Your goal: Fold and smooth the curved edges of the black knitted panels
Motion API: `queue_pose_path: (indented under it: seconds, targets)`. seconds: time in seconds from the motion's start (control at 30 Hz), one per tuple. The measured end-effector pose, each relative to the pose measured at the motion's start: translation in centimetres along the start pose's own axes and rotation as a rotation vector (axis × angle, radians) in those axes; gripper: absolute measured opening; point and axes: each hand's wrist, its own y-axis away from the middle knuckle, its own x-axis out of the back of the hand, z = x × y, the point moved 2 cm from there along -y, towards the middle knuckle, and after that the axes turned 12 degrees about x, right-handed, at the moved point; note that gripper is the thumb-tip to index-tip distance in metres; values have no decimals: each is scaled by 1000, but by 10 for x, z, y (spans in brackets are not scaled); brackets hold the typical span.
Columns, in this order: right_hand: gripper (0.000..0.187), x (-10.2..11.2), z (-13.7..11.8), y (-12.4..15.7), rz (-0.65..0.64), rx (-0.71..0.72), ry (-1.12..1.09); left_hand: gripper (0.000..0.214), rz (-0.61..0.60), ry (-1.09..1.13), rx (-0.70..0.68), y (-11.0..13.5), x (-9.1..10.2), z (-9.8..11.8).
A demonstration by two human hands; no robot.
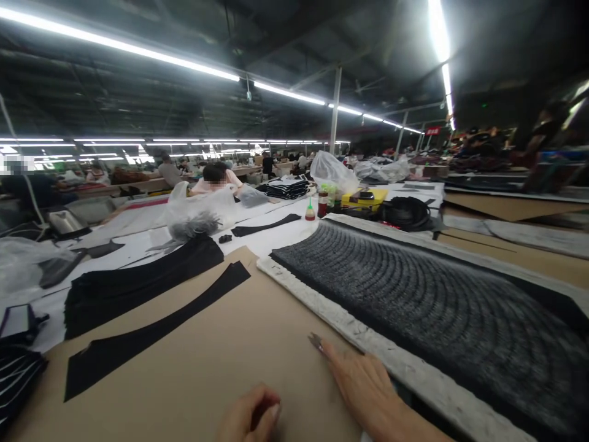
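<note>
My right hand (363, 383) rests low on the brown paper-covered table (184, 374), beside the padded board's edge. Pointed metal blades, seemingly of small thread snips (315, 341), stick out past its thumb and fingers; the rest of the tool is hidden under the hand. At the bottom edge my left hand (251, 414) is loosely curled above the paper, with nothing visible in its fingers. A long curved black fabric strip (156, 328) lies flat ahead and to the left. Behind it sits a stack of similar black pieces (142, 282).
To the right, dark patterned fabric (414, 307) covers a pale padded board (294, 282). Farther back are a small glue bottle (310, 212), a yellow box (363, 199), a black coil (407, 213) and plastic bags (334, 172). A person (218, 178) works across the table.
</note>
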Motion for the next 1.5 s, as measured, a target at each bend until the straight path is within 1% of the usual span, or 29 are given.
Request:
queue_pose_path:
  seconds: [0.1, 0.2, 0.27, 0.33, 0.4, 0.47, 0.57, 0.67, 0.73, 0.77, 0.8, 0.87, 0.93, 1.0, 1.07, 1.1, 1.13, 1.2, 1.27, 1.3, 1.37, 1.5]
  targets:
    - [45, 3, 6, -6, 52, -42, 7, 22, 3, -106, -62, -16, -15, 19]
    - [40, 10, 7, -15, 63, -69, -33, 21, 80, -201, -96, -26, -29, 39]
    - [38, 17, 8, -20, 38, -111, -20, 27, 128, -257, -149, -32, -41, 50]
    - [32, 24, 9, -26, -29, -134, -14, 37, 155, -314, -253, -39, -54, 58]
    - [23, 33, 11, -31, -88, -142, -31, 43, 170, -391, -367, -47, -68, 61]
    - [17, 44, 14, -35, -103, -150, -51, 44, 211, -480, -446, -57, -79, 59]
    - [18, 65, 21, -34, -113, -157, -92, 41, 348, -576, -525, -72, -88, 52]
    - [23, 93, 34, -20, -119, -91, -162, 36, 489, -593, -639, -80, -89, 50]
    - [21, 112, 51, 2, -115, -45, -217, 33, 585, -559, -739, -80, -89, 56]
    - [19, 122, 63, 17, -110, -43, -236, 32, 628, -541, -791, -78, -90, 62]
    - [18, 131, 77, 36, -108, -67, -245, 31, 650, -531, -850, -75, -94, 70]
    - [19, 148, 112, 84, -106, -190, -212, 31, 631, -523, -979, -64, -110, 89]
    - [20, 163, 147, 140, -129, -332, -123, 34, 535, -519, -1102, -51, -136, 112]
    - [21, 176, 173, 194, -152, -407, -82, 39, 400, -517, -1179, -36, -169, 136]
    - [20, 184, 186, 239, -181, -445, -66, 45, 240, -539, -1230, -21, -206, 157]
    - [21, 186, 188, 255, -199, -449, -59, 49, 155, -559, -1249, -14, -225, 167]
    - [22, 187, 188, 269, -214, -446, -49, 53, 73, -574, -1265, -7, -243, 175]
    - [25, 184, 187, 286, -231, -433, -14, 54, -47, -585, -1283, 5, -277, 188]
    - [26, 179, 193, 296, -215, -440, 36, 50, -96, -571, -1314, 12, -304, 195]
    - [26, 176, 199, 300, -198, -455, 61, 47, -92, -555, -1334, 13, -315, 197]
    - [27, 170, 221, 308, -161, -504, 110, 41, -44, -511, -1378, 12, -330, 197]
    - [29, 161, 290, 321, -103, -614, 198, 33, 107, -421, -1418, 2, -344, 190]
